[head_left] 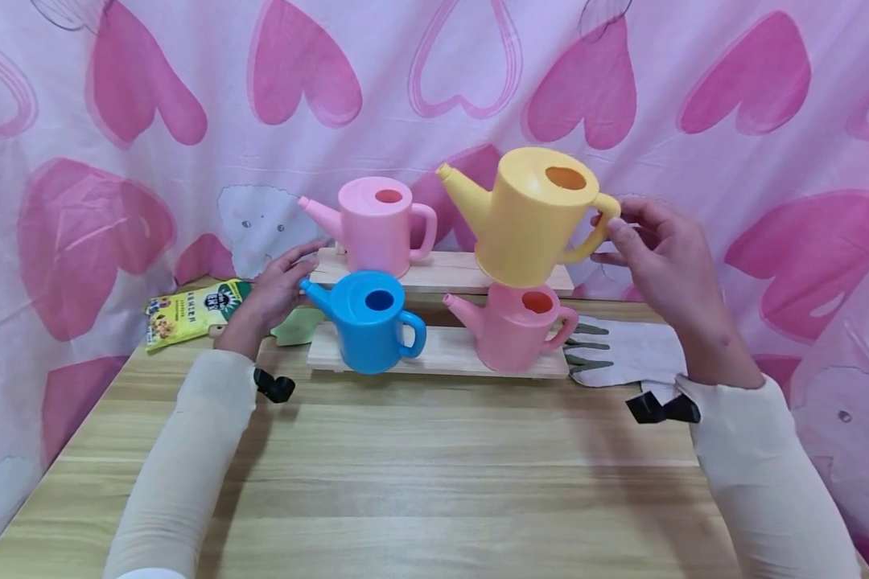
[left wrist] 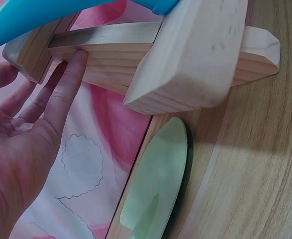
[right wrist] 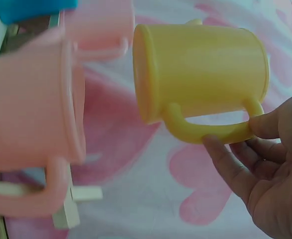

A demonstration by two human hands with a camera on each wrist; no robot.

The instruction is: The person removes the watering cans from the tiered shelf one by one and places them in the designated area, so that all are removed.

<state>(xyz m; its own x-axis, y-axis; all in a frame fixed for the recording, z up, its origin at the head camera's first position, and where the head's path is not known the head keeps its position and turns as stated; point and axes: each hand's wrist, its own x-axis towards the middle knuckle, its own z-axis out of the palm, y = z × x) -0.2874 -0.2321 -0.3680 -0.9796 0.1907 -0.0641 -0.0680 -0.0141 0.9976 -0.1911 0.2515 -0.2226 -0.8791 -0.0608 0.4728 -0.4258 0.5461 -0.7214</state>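
My right hand [head_left: 666, 241] pinches the handle of a yellow watering can [head_left: 532, 213], thumb on one side and fingers on the other. The yellow can hangs in front of the right end of the upper shelf, its spout pointing left; in the right wrist view its body [right wrist: 205, 67] stands apart from a pink can [right wrist: 26, 109]. At the left end of a two-tier wooden stand [head_left: 442, 275], my left hand [head_left: 278, 285] touches the wood. The left wrist view shows its extended fingers [left wrist: 68, 82] against the side rail and upper plank end.
A light pink watering can [head_left: 376, 233] stands on the upper tier. A blue can [head_left: 371, 326] and a darker pink can [head_left: 510, 334] stand on the lower one. A yellow packet [head_left: 195, 312] and green trowel [left wrist: 158, 174] lie left, white gloves [head_left: 626, 354] right.
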